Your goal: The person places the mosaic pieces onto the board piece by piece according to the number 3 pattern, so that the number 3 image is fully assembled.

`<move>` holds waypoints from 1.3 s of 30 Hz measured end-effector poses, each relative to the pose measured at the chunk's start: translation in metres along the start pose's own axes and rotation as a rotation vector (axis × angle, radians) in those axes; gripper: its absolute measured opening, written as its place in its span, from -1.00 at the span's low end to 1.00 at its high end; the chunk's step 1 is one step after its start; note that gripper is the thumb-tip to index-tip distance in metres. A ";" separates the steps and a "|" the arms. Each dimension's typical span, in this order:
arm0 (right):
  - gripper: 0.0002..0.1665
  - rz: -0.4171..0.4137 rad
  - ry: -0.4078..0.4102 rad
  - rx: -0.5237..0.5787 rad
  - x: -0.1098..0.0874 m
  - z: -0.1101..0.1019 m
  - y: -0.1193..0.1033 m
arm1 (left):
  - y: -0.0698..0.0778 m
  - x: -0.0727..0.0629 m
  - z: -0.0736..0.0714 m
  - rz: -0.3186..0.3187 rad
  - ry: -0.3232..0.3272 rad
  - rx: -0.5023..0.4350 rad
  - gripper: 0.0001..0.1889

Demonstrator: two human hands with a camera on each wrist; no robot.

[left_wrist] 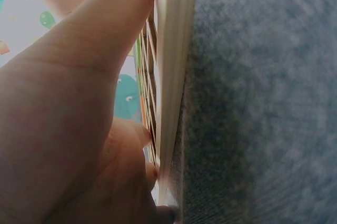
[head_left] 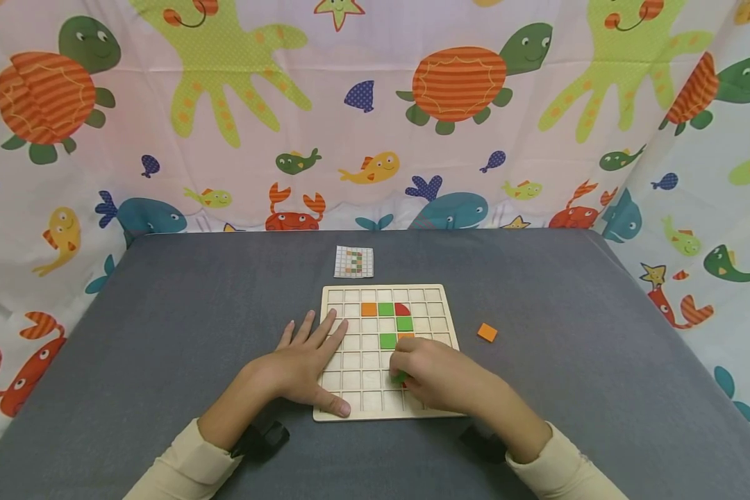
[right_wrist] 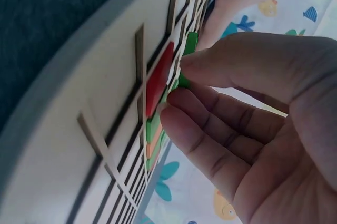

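Observation:
A wooden grid board (head_left: pixel 381 417) lies on the grey table. My left hand (head_left: pixel 300 371) rests on its left side with fingers spread, thumb near the front edge. Over the lower middle of the grid, my right hand (head_left: pixel 434 371) pinches a green square tile (right_wrist: pixel 190 43) between thumb and fingertips; the right wrist view shows it tilted on edge beside a red tile (right_wrist: pixel 159 79). Farther up sit an orange tile (head_left: pixel 369 310), a green tile (head_left: pixel 385 310) and a red quarter-round tile (head_left: pixel 401 310) in a row, with more green and orange tiles below, partly hidden by my right hand.
A loose orange square tile (head_left: pixel 487 332) lies on the table right of the board. Behind the board is a small card (head_left: pixel 353 262) printed with a coloured grid pattern. A curtain (head_left: pixel 350 125) with sea animals hangs along the table's back edge.

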State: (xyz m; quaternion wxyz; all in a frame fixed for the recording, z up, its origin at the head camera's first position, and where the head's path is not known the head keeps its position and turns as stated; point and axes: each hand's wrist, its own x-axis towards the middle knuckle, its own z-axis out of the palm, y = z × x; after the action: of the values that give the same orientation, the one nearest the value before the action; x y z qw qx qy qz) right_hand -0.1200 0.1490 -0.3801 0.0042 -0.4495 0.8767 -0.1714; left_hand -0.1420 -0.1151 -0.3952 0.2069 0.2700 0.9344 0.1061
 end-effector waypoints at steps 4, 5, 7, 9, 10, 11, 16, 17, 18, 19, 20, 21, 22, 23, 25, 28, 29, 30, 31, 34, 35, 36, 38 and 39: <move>-0.73 -0.035 0.031 -0.033 0.003 0.004 -0.001 | 0.000 0.000 0.000 -0.005 -0.002 -0.004 0.41; -0.73 -0.042 0.036 -0.043 0.003 0.005 -0.001 | 0.000 0.000 -0.001 -0.005 -0.003 -0.006 0.41; -0.74 -0.050 0.039 -0.059 0.004 0.007 -0.002 | 0.000 0.000 -0.001 -0.007 -0.004 -0.010 0.42; -0.75 -0.054 0.035 -0.073 0.005 0.009 -0.002 | 0.001 -0.001 -0.001 -0.008 -0.004 -0.012 0.42; -0.76 -0.054 0.032 -0.079 0.005 0.009 -0.002 | 0.001 -0.001 -0.001 -0.009 -0.004 -0.011 0.42; -0.76 -0.052 0.028 -0.083 0.005 0.009 -0.003 | 0.001 -0.001 -0.001 -0.009 -0.004 -0.011 0.42; -0.78 -0.042 0.018 -0.099 0.005 0.010 -0.003 | 0.001 0.000 -0.001 -0.008 -0.002 -0.007 0.42; -0.78 -0.040 0.018 -0.102 0.005 0.010 -0.004 | 0.001 0.000 -0.001 -0.008 -0.002 -0.008 0.42; -0.78 -0.038 0.018 -0.105 0.005 0.010 -0.004 | 0.001 0.000 -0.001 -0.008 -0.002 -0.008 0.42; -0.78 -0.038 0.019 -0.108 0.005 0.010 -0.004 | 0.001 0.000 -0.001 -0.008 -0.001 -0.008 0.42; -0.78 -0.038 0.019 -0.110 0.005 0.010 -0.005 | 0.001 0.000 -0.001 -0.008 -0.001 -0.010 0.42; -0.77 -0.042 0.020 -0.112 0.005 0.010 -0.005 | 0.001 -0.001 -0.001 -0.008 0.000 -0.010 0.42; -0.76 -0.049 0.021 -0.115 0.005 0.010 -0.005 | 0.001 -0.001 -0.001 -0.007 -0.001 -0.010 0.42; -0.75 -0.058 0.019 -0.116 0.005 0.009 -0.004 | 0.001 -0.001 -0.001 -0.007 -0.001 -0.011 0.41; -0.72 -0.077 0.016 -0.102 0.004 0.006 -0.001 | 0.001 -0.001 -0.001 -0.006 -0.001 -0.011 0.41; -0.71 -0.059 0.042 -0.096 0.000 -0.001 0.013 | 0.000 0.000 0.000 -0.003 -0.001 -0.009 0.41; -0.72 -0.031 0.056 -0.106 -0.002 -0.004 0.020 | 0.000 0.000 0.000 -0.003 0.000 -0.008 0.41; -0.74 0.011 0.074 -0.116 -0.006 -0.008 0.028 | 0.000 0.000 0.001 -0.002 0.000 -0.008 0.41; -0.78 0.066 0.084 -0.129 -0.010 -0.011 0.037 | 0.000 0.000 0.001 -0.002 -0.002 -0.008 0.41; -0.86 0.271 0.077 -0.183 -0.025 -0.025 0.059 | 0.000 0.000 0.002 0.003 -0.005 -0.011 0.41; -0.83 0.331 0.055 -0.192 -0.031 -0.030 0.066 | 0.000 0.000 0.003 0.003 -0.005 -0.012 0.41; -0.78 0.387 0.033 -0.195 -0.037 -0.034 0.071 | 0.000 0.000 0.003 0.005 -0.005 -0.014 0.41; -0.75 0.461 -0.018 -0.196 -0.045 -0.041 0.080 | -0.001 0.000 0.003 0.005 -0.003 -0.015 0.41; -0.77 0.479 -0.038 -0.191 -0.048 -0.044 0.084 | -0.001 0.000 0.003 0.004 -0.001 -0.018 0.41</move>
State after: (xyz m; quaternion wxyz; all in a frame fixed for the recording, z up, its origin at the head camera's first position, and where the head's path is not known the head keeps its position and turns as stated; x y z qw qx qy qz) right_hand -0.1640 0.2451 -0.3712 0.0185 -0.2305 0.9701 -0.0733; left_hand -0.1415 -0.1159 -0.3979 0.2098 0.2700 0.9327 0.1146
